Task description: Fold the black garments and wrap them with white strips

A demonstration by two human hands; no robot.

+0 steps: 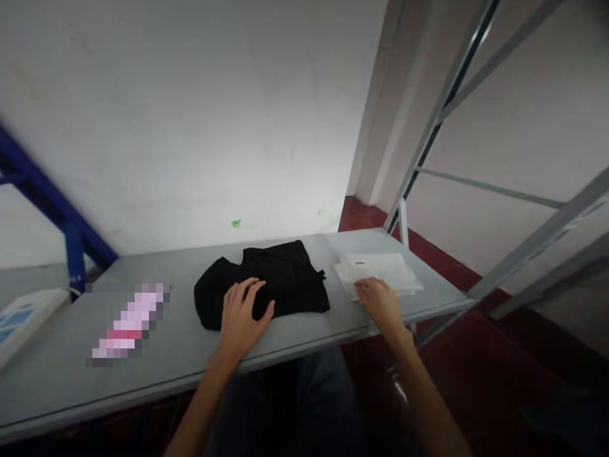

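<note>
A folded black fabric item point(285, 273), perhaps a garment, lies on the grey table with a small tab or strap sticking out at its right end. My left hand point(243, 312) rests on its near left part, fingers spread and thumb apart. To the right is a small stack of clear plastic bags point(394, 270), the top one bearing a small white label with dark print. At the near left edge of this stack, my right hand point(379, 303) has its fingers bent and close together, fingertips pinching the bag's edge. The thumb is mostly hidden.
A pixelated pink and white object point(136, 320) lies on the table point(190, 362) at left. Beyond it are a white device point(28, 320) with blue markings and a blue metal frame point(73, 247). A white wall backs the table; a grey metal frame point(435, 120) stands at right.
</note>
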